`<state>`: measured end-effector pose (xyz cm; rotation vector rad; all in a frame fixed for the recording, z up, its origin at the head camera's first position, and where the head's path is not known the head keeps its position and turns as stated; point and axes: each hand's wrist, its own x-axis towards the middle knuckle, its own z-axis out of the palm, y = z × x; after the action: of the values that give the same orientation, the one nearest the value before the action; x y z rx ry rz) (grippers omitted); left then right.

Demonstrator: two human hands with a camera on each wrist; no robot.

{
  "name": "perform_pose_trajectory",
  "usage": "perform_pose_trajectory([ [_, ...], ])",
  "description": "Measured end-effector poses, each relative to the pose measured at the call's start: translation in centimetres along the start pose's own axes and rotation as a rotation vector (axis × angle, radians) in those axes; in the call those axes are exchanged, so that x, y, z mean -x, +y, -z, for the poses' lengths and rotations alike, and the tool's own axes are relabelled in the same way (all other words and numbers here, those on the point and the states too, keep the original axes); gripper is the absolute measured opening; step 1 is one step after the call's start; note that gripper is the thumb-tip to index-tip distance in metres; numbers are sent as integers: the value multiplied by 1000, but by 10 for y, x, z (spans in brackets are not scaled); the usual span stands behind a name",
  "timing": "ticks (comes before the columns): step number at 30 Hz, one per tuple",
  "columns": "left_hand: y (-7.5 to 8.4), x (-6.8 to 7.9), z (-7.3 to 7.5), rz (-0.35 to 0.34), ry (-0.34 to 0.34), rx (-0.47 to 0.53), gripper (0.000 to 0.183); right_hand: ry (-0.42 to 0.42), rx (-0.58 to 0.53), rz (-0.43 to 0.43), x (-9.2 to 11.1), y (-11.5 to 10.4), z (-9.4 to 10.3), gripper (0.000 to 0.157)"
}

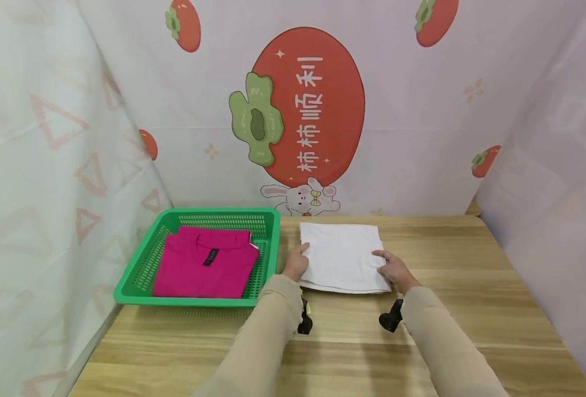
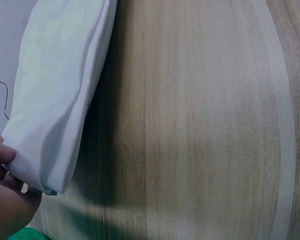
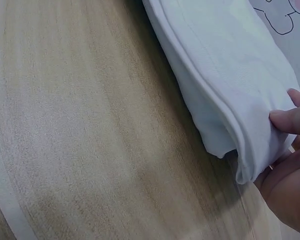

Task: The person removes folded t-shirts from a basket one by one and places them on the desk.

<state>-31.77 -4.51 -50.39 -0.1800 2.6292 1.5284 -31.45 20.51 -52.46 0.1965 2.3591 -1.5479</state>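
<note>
A folded white cloth (image 1: pixel 341 257), several layers thick, is held between both hands over the wooden table. My left hand (image 1: pixel 296 263) pinches its left edge, thumb on top and fingers curled underneath. On the opposite side my right hand (image 1: pixel 396 272) grips the right edge in the same way. The left wrist view shows the cloth (image 2: pixel 57 90) with its stacked fold edges and a shadow below it on the wood. In the right wrist view, the thumb presses on the cloth (image 3: pixel 230 70) near a corner where a lower layer hangs a little loose.
Just left of the cloth stands a green plastic basket (image 1: pixel 193 301) with a folded magenta shirt (image 1: pixel 208 275) inside, its dark neck label showing. The wooden table (image 1: pixel 452 320) extends to the right and front. A printed fabric backdrop (image 1: pixel 402 165) rises behind, with fabric sides left and right.
</note>
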Motion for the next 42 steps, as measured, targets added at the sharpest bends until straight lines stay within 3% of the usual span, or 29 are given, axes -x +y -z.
perform_pose_trajectory([
  [5, -3, -3, -1, 3, 5, -30, 52, 26, 43, -25, 3, -6, -6, 54],
  [10, -94, -79, -46, -80, 73, -84, 58, 10, 62, -33, 3, -9, -6, 56],
  [12, -106, -90, -50, -95, 61, -82, 55, -4, 75, -27, 5, -8, -3, 55],
  [14, -92, -80, -38, -79, -5, -49, 47, -27, 92, -13, 7, -8, 1, 52],
  [17, -73, -65, -20, -83, -48, -50, 40, -57, 78, -19, 13, -8, 8, 48],
  [22, -84, -81, -17, -105, -89, -63, 39, -57, 44, -36, 22, -12, 17, 43],
  [23, -78, -78, -13, -87, -114, -46, 41, -53, 41, -26, 23, -13, 19, 42],
  [24, -76, -77, -9, -113, -133, -18, 42, -49, 44, -9, 24, -14, 20, 41],
  [28, -26, -38, 21, -116, -160, 27, 41, 4, 91, 91, 26, -22, 20, 40],
  [31, 14, -3, 49, -66, -180, 82, 41, 34, 117, 151, 27, -30, 15, 39],
  [34, 31, 18, 71, -83, -193, 132, 40, 21, 87, 197, 28, -40, 4, 39],
  [38, 37, 32, 94, -72, -168, 157, 37, -14, 22, 248, 30, -54, -16, 39],
  [42, 20, 26, 110, -57, -147, 127, 38, -57, -56, 265, 34, -69, -40, 39],
])
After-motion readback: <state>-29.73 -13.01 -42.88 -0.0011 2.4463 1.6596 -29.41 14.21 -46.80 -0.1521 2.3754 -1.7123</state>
